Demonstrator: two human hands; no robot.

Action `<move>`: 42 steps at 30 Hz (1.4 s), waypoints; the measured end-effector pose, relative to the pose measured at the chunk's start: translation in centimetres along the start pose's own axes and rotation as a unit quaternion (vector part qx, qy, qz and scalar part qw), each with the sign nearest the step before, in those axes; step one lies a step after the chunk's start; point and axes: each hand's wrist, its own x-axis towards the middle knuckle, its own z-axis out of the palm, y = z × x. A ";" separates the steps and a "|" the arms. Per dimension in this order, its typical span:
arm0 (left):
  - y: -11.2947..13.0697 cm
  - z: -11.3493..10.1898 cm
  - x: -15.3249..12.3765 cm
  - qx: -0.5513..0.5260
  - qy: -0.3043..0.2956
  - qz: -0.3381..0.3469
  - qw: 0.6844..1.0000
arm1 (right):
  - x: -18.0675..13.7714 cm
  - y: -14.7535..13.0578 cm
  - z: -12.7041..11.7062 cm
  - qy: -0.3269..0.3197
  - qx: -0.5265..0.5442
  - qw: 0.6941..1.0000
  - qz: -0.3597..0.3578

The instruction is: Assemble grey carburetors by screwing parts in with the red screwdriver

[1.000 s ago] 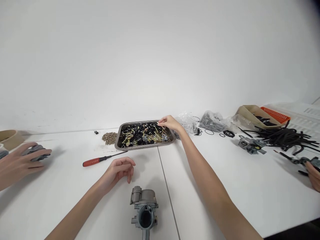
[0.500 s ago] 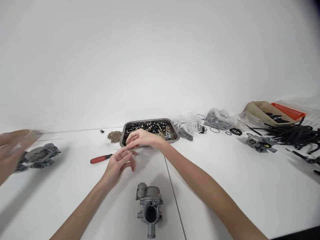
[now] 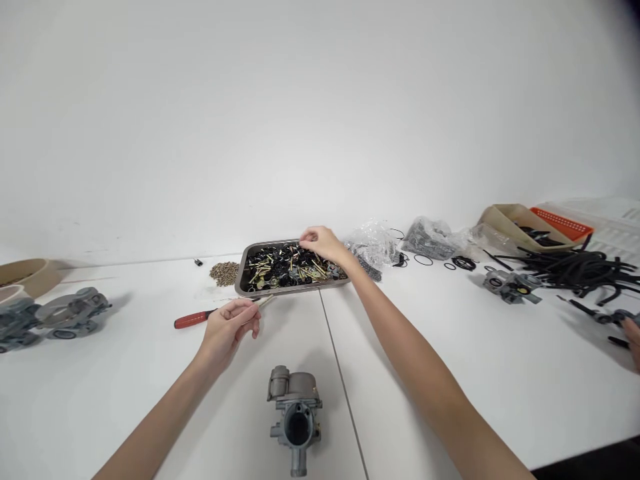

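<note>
My left hand is closed in a pinch on a thin, pale brass-coloured pin, which points away to the right near the tray's front edge. Over the back right of the metal tray, my right hand has its fingers bent together among the small parts. Whatever those fingertips may hold is hidden. Black pieces and brass-coloured pins fill the tray. A grey carburetor stands on the table in front of me, its round bore facing me. The red-handled screwdriver lies left of my left hand.
Left of the tray is a heap of small brass parts. More carburetors stand at the left by a tan bin. At the right lie bagged parts, another carburetor, black hoses and another person's hand.
My right hand has moved away from my left to the tray's back right. The left keeps the pin. Another person's hand has left the left side; a hand now shows at the right edge.
</note>
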 end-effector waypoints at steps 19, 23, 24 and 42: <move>-0.4 0.4 -0.3 0.107 -0.028 -0.022 0.994 | 0.0 4.4 2.7 0.017 -0.221 0.973 0.066; -0.6 0.1 -0.2 0.145 -0.022 -0.006 0.989 | -0.1 4.0 0.9 0.035 -0.155 0.987 0.035; -0.5 0.1 -0.2 0.154 -0.019 0.000 0.988 | -0.2 3.8 0.5 0.038 -0.134 0.990 0.026; 0.4 2.3 -1.9 0.068 0.018 0.121 0.990 | -14.7 -2.3 7.0 -0.099 0.156 0.983 -0.026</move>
